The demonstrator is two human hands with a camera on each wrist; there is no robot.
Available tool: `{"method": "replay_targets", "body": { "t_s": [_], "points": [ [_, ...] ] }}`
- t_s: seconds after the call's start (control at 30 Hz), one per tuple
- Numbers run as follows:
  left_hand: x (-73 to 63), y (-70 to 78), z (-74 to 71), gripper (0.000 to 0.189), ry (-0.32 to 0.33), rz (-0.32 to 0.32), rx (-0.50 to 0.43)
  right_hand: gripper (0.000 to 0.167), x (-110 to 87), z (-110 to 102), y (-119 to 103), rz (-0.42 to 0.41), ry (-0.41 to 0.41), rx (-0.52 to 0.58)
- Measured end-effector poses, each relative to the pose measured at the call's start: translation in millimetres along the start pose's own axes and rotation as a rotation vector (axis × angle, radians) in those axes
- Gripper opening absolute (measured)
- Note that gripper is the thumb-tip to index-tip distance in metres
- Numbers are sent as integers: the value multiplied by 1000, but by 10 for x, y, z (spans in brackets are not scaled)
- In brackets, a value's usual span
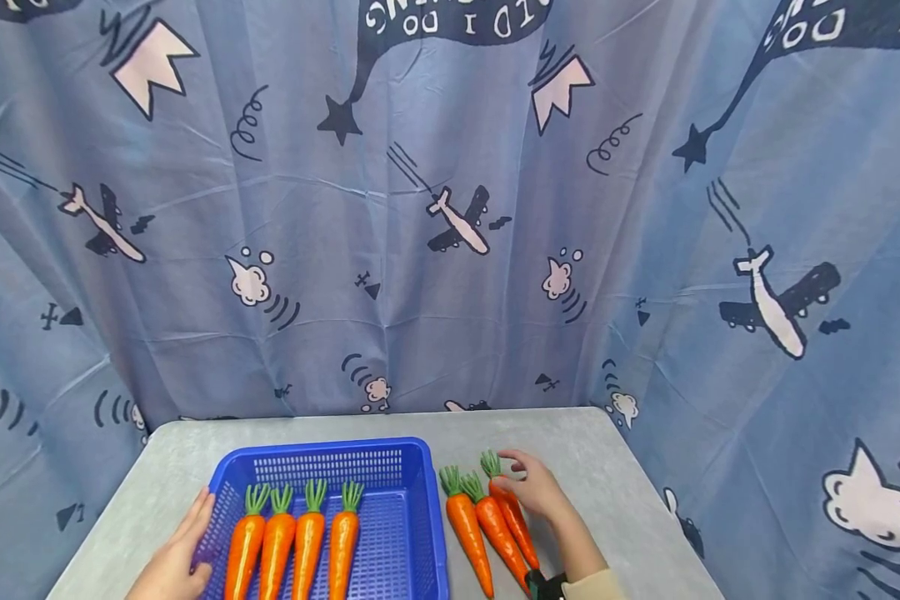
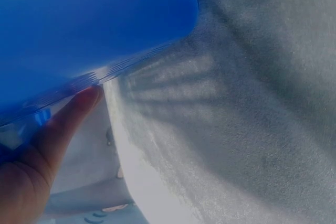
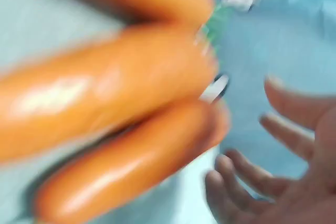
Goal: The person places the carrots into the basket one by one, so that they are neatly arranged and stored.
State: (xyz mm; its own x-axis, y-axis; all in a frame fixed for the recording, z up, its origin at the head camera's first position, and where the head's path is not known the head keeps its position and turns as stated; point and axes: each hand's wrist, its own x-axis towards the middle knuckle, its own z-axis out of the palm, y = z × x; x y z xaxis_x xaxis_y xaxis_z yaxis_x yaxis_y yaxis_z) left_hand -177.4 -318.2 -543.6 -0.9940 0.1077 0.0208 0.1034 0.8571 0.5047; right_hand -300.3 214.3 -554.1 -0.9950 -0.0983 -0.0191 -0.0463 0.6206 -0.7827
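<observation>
In the head view my left hand [image 1: 171, 552] is at the left side of a blue plastic basket [image 1: 429, 500], fingers straight along the rim. A straight digit [image 2: 65, 124] meets the basket's edge in the left wrist view. Several orange carrots with green tops, among them the rightmost carrot [image 1: 343, 542], lie side by side inside. My right hand [image 1: 536, 487] is over the top end of the outermost of three loose carrots [image 1: 516, 521] right of the basket. The right wrist view shows that hand's fingers [image 3: 252, 174] spread, with a gap between them and the blurred carrots [image 3: 105, 85].
The other two loose carrots, a left one [image 1: 467, 529] and a middle one [image 1: 497, 529], lie close together on the grey table [image 1: 592, 467]. A blue patterned curtain [image 1: 420, 317] hangs behind the table and along its sides. A dark band [image 1: 546, 585] is at my right wrist.
</observation>
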Motion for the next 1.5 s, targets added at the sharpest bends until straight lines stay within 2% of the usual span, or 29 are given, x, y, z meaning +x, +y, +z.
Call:
{"method": "replay_targets", "body": {
  "t_s": [0.07,0.17,0.3,0.4,0.57,0.73,0.83,0.93,1.0,1.17,1.23,1.27,1.37,1.5],
  "points": [
    [-4,-7,-11,92,6,4,-3,52,4,-13,172,42,-94,-2],
    [-4,-17,-22,92,12,6,13,56,-5,-30,296,91,-188,58],
    [-2,-16,-5,91,29,16,28,60,7,-91,333,122,-211,146],
    [-6,-29,29,91,67,40,35,58,8,-187,281,128,-188,189],
    [-47,-68,88,91,142,82,48,57,39,-371,100,71,-177,384],
    [-38,-43,53,91,93,54,40,64,85,-368,-229,-61,-295,581],
    [-13,-14,13,91,30,16,26,67,91,-241,-513,-112,-371,638],
    [2,0,-2,92,1,-4,19,65,79,-26,-826,-124,-430,620],
    [2,0,11,92,8,0,26,60,54,142,-1031,-112,-460,573],
    [-40,-66,101,90,120,69,43,47,-8,621,-1458,-73,-484,479],
    [-54,-90,124,90,146,85,36,45,-32,800,-1552,-47,-489,465],
    [-54,-93,124,90,137,73,35,45,-41,880,-1584,-28,-488,452],
    [-32,-74,88,91,71,36,9,44,-49,1070,-1643,24,-487,407],
    [4,-38,20,92,-4,-10,-22,38,-44,1207,-1689,69,-523,309]
  ]
}}
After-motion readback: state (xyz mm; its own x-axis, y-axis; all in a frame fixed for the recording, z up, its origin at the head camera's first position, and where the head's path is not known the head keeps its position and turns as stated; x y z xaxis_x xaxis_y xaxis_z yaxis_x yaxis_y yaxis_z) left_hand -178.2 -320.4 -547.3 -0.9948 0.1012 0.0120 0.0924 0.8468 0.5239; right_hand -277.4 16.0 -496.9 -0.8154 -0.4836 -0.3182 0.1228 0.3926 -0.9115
